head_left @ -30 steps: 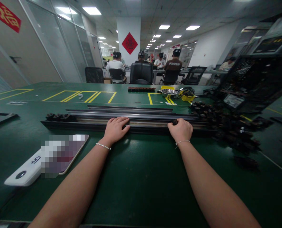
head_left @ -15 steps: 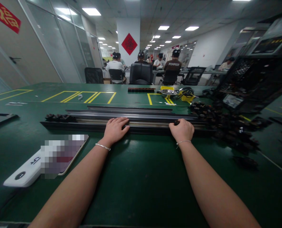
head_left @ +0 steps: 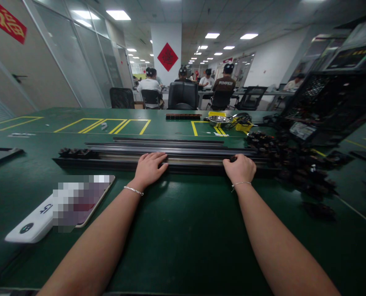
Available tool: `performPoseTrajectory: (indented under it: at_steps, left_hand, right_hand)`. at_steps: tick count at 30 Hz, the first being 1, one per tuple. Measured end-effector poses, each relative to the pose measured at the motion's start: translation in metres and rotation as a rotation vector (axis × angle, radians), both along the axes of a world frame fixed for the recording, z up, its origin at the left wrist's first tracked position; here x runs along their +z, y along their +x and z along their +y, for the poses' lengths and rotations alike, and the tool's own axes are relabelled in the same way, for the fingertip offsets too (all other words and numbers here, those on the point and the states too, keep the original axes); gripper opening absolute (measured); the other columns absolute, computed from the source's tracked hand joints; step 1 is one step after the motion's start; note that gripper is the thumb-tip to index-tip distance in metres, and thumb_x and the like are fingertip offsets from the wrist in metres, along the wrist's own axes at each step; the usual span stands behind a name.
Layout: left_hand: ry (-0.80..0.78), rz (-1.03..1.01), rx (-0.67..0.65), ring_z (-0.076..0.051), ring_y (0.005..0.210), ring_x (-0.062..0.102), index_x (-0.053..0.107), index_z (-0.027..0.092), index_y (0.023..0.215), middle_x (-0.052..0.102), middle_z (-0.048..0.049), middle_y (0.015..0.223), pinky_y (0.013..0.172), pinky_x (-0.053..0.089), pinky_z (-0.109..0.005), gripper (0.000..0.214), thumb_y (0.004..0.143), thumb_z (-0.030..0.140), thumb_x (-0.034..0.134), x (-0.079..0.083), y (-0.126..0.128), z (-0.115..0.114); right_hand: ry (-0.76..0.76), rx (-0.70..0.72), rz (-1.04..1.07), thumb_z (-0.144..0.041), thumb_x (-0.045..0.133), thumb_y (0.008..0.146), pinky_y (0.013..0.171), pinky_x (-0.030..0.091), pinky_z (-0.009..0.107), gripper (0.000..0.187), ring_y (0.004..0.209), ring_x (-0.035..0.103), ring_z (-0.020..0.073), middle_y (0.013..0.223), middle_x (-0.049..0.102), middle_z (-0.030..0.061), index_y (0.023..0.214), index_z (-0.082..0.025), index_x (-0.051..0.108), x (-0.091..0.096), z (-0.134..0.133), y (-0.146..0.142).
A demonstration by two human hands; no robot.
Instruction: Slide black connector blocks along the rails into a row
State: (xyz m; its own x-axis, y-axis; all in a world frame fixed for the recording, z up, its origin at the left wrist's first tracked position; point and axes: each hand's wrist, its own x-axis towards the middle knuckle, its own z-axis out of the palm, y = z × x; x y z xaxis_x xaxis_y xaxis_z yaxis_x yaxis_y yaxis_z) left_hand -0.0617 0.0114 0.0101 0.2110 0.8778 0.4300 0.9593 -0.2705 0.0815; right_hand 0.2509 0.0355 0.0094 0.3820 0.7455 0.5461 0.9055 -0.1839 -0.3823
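A long black metal rail (head_left: 195, 168) with a channel lies crosswise in front of me on the green table. My left hand (head_left: 150, 167) rests over it left of centre, fingers stretched out and thumb apart. Further right, my right hand (head_left: 241, 167) is closed on a small black part (head_left: 232, 158) at the channel; the fingers hide most of it. Several similar black parts (head_left: 76, 153) sit in a row at the rail's left end. Behind this rail lie more black rails (head_left: 167, 141), parallel to it.
A heap of black parts (head_left: 306, 164) covers the table at right, before a dark open-fronted case (head_left: 318, 102). A white device (head_left: 31, 226) and a phone (head_left: 99, 195) lie at left. Farther back are a metal bowl (head_left: 218, 120) and a black strip (head_left: 183, 116). People sit beyond.
My right hand has slid slightly to the right along the rail with the small black part. My left hand has stayed in place.
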Motion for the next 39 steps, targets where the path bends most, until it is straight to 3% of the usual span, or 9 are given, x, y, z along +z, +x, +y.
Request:
performPoseTrajectory:
  at_steps: [39]
  left_hand:
    - [-0.011, -0.004, -0.002, -0.021, 0.126, 0.048, 0.056, 0.032, 0.127, 0.056, 0.0015, 0.135, 0.108, 0.028, -0.043, 0.042, 0.092, 0.046, 0.037, 0.001, -0.001, -0.001]
  right_hand:
    - [0.046, -0.075, 0.046, -0.032, 0.053, 0.066, 0.092, 0.033, 0.045, 0.028, 0.088, 0.053, 0.0283, 0.087, 0.065, 0.0141, 0.085, -0.014, 0.064, -0.004, 0.004, 0.017]
